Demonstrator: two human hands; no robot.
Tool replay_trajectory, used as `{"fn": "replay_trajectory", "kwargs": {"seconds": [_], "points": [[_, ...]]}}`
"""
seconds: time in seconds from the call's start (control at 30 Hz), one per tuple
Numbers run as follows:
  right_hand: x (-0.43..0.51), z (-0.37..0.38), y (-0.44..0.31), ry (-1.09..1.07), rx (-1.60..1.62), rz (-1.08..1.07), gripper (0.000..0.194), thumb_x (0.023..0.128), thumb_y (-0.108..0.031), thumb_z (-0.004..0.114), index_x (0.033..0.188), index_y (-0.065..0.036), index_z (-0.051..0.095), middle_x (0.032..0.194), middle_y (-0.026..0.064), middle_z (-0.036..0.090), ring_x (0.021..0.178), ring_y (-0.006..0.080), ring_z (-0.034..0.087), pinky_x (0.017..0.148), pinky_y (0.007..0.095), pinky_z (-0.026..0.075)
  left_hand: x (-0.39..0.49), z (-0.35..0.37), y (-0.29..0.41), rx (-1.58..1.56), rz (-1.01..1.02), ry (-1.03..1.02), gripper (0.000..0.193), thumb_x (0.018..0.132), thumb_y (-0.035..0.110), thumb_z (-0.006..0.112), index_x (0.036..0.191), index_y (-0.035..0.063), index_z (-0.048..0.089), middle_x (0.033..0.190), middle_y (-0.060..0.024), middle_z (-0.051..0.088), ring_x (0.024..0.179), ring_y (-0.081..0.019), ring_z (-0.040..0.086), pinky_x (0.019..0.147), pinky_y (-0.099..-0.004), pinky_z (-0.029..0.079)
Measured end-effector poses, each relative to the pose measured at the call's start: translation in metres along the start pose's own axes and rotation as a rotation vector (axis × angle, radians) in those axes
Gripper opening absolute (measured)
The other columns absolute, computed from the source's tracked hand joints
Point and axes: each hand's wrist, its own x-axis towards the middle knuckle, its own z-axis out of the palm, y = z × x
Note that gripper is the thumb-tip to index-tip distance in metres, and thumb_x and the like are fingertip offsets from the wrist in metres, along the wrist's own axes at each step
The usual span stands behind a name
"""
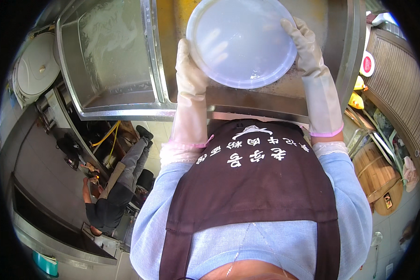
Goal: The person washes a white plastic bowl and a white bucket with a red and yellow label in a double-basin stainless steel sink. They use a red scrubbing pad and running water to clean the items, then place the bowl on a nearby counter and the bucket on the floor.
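Between my two hands is a round translucent plastic lid (245,45), wet on its surface. My left hand (192,66), in a pale rubber glove, grips its left rim; its fingers show faintly through the plastic from behind. On the opposite rim, my right hand (302,42) in a matching glove holds on with the thumb over the edge. The lid is above the right basin (262,101) of a stainless steel sink and hides much of it. Yellowish staining shows at that basin's far side.
Cloudy water lies in the left basin (113,45), beyond a metal divider (157,52). A person (112,203) works at a counter on the left. A lidded white bin (38,68) stands beside the sink. Yellow bottles (357,99) and a wooden barrel (374,168) are at right.
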Motion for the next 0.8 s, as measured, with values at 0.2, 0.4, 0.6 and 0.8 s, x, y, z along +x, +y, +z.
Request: {"fn": "replay_trajectory", "kwargs": {"seconds": [0.2, 0.4, 0.6, 0.8], "points": [[0.001, -0.006, 0.002, -0.004, -0.042, 0.055, 0.044, 0.1, -0.033, 0.071, 0.128, 0.001, 0.067, 0.113, 0.0104, 0.075, 0.102, 0.0202, 0.07, 0.093, 0.0339, 0.055, 0.005, -0.001, 0.007, 0.164, 0.04, -0.025, 0.048, 0.116, 0.029, 0.024, 0.127, -0.0075, 0.054, 0.126, -0.0295, 0.066, 0.114, -0.0339, 0.068, 0.093, -0.0422, 0.061], [0.009, -0.027, -0.002, -0.159, -0.159, 0.106, 0.039, 0.096, -0.029, 0.073, 0.123, 0.0, 0.07, 0.11, 0.016, 0.075, 0.104, 0.0307, 0.07, 0.095, 0.0415, 0.055, 0.028, -0.025, 0.014, -0.11, -0.278, -0.091, 0.051, 0.108, 0.036, 0.057, 0.138, -0.0047, 0.062, 0.134, -0.019, 0.067, 0.126, -0.0262, 0.062, 0.11, -0.0441, 0.047], [0.015, -0.062, -0.003, -0.092, -0.249, 0.157, 0.035, 0.092, -0.024, 0.075, 0.118, -0.002, 0.073, 0.107, 0.0216, 0.075, 0.107, 0.0412, 0.07, 0.097, 0.0491, 0.055, 0.05, -0.027, 0.016, 0.152, -0.335, -0.171, 0.036, 0.101, 0.019, 0.07, 0.13, -0.0003, 0.066, 0.123, -0.0111, 0.073, 0.111, -0.0214, 0.071, 0.098, -0.0369, 0.055], [0.035, -0.045, 0.056, -0.2, -1.256, 0.234, 0.076, 0.094, -0.052, 0.073, 0.156, -0.016, 0.048, 0.153, 0.0205, 0.053, 0.143, 0.0391, 0.048, 0.118, 0.0476, 0.041, 0.063, -0.035, -0.019, 0.263, -0.292, 0.07, 0.035, 0.101, 0.014, 0.067, 0.134, 0.0015, 0.062, 0.118, -0.0135, 0.074, 0.102, -0.0222, 0.073, 0.093, -0.035, 0.058]]}}
